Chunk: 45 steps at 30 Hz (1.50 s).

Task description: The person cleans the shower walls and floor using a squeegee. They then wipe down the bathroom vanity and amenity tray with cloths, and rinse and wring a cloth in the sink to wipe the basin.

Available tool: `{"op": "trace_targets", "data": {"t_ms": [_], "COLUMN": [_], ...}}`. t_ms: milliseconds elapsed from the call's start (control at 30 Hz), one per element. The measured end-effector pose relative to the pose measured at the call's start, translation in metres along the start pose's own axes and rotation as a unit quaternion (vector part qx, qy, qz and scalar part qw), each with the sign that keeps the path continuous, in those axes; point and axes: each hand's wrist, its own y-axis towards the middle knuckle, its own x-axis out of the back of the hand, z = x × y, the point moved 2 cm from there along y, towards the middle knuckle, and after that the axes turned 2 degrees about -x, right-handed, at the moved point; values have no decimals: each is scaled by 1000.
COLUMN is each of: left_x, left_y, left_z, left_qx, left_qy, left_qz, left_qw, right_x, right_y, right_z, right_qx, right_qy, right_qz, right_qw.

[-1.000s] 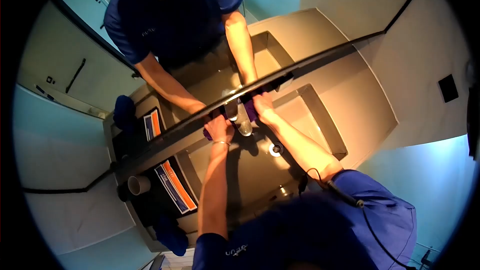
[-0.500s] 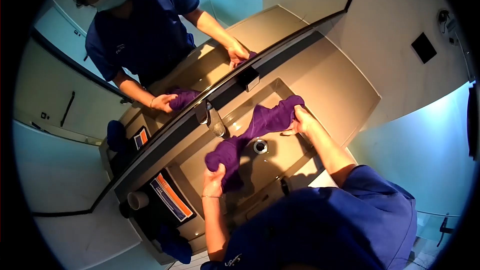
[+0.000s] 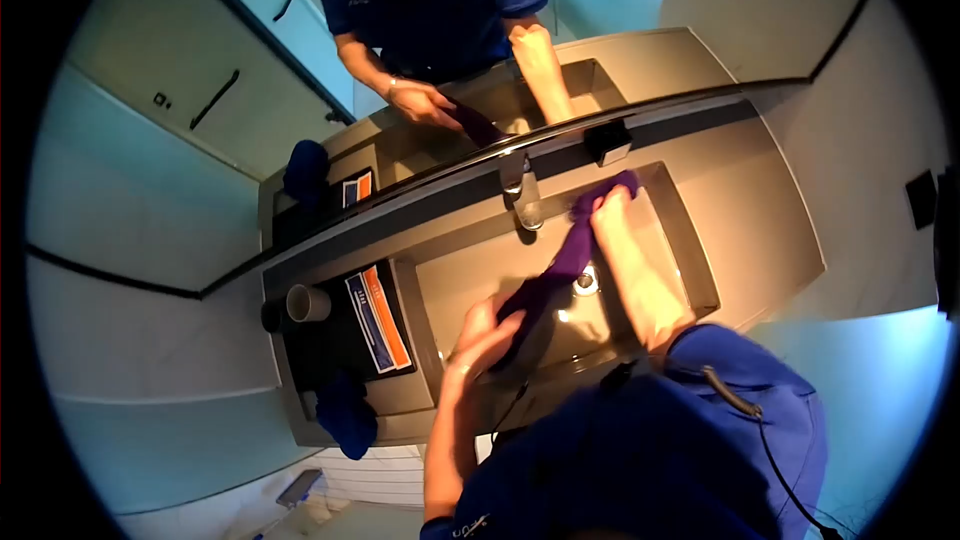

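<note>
Purple cloth [image 3: 568, 258] is stretched over the basin [image 3: 452, 278], fingers of the left hand [image 3: 482, 335] and right hand [image 3: 612, 212] grasping near opposite ends. Faucet [image 3: 526, 204] projects nearby. Cup [image 3: 308, 303], printed card [image 3: 378, 318] and blue bundle [image 3: 346, 417] occupy the left side of the counter [image 3: 745, 185].

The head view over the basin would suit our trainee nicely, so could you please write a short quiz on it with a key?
1. Multiple choice: what do the left hand and the right hand both hold?
a) a cup
b) a purple cloth
c) a faucet

2. True or false: the cup stands inside the basin.

3. Short answer: which hand is nearer the orange-and-blue printed card?

Key:
1. b
2. False; the cup stands outside the basin.
3. The left hand.
</note>
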Motion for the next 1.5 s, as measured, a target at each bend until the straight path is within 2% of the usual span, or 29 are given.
{"op": "trace_targets", "data": {"t_ms": [167,233,267,300,367,400,467,500,567,600,667,700,767,833,900,933,967,1033,1067,1100,1167,1200,1233,1333,1367,1433,1467,1500], "left_x": [56,65,69,68,67,70,74,73,77,82,90,95,102,104,94,81,68,27,11,-1,-32,-54,-80,-152,-172,-207,-218,-231], "left_y": [-116,-152,-164,-175,-193,-201,-220,-233,-247,-253,-281,-291,-297,-287,-268,-257,-239,-211,-196,-181,-151,-132,-114,-73,-62,-41,-32,-25], "left_z": [28,42,44,53,66,68,82,93,89,79,92,98,107,110,132,145,138,145,135,122,101,92,83,51,41,31,23,16], "left_qx": [130,162,149,150,235,226,191,141,262,271,236,225,210,207,133,127,150,19,24,-19,-47,-38,-28,-143,-172,-288,-284,-281], "left_qy": [-77,-114,-87,-111,-132,-74,47,120,16,-44,-62,-55,-25,-44,-9,-13,-15,74,103,99,109,132,158,119,104,57,71,67], "left_qz": [-146,-194,-208,-227,-240,-245,-254,-287,-266,-262,-254,-253,-238,-205,-195,-179,-142,-52,-13,16,101,152,204,199,195,176,204,216], "left_qw": [978,961,963,956,933,940,947,940,928,925,936,939,948,955,972,976,978,996,994,995,988,979,966,962,960,940,934,933], "right_x": [-29,-44,-51,-50,-38,-42,-42,-46,-27,-7,64,105,181,135,142,145,136,136,133,140,157,161,162,172,172,166,172,172], "right_y": [-131,-185,-212,-236,-220,-245,-273,-265,-248,-252,-272,-274,-248,-320,-292,-279,-290,-284,-277,-257,-218,-205,-200,-163,-158,-156,-143,-130], "right_z": [-146,-182,-196,-206,-295,-308,-321,-325,-331,-323,-300,-316,-336,-239,-258,-260,-227,-180,-152,-131,-91,-59,-23,62,90,138,155,170], "right_qx": [-136,-190,-212,-245,-266,-117,21,4,-29,-58,-119,-58,-64,-220,-66,14,22,84,32,36,39,29,-3,60,73,93,134,157], "right_qy": [-83,-139,-170,-224,-343,-439,-546,-575,-632,-632,-626,-556,-653,-623,-689,-708,-711,-696,-725,-739,-761,-769,-741,-744,-757,-818,-827,-837], "right_qz": [28,51,70,116,269,327,394,404,412,434,471,475,532,493,592,626,627,623,606,590,568,544,547,528,514,439,410,408], "right_qw": [987,971,960,936,860,829,739,711,656,639,610,680,534,566,412,327,318,347,325,323,310,335,390,404,396,360,360,328]}}
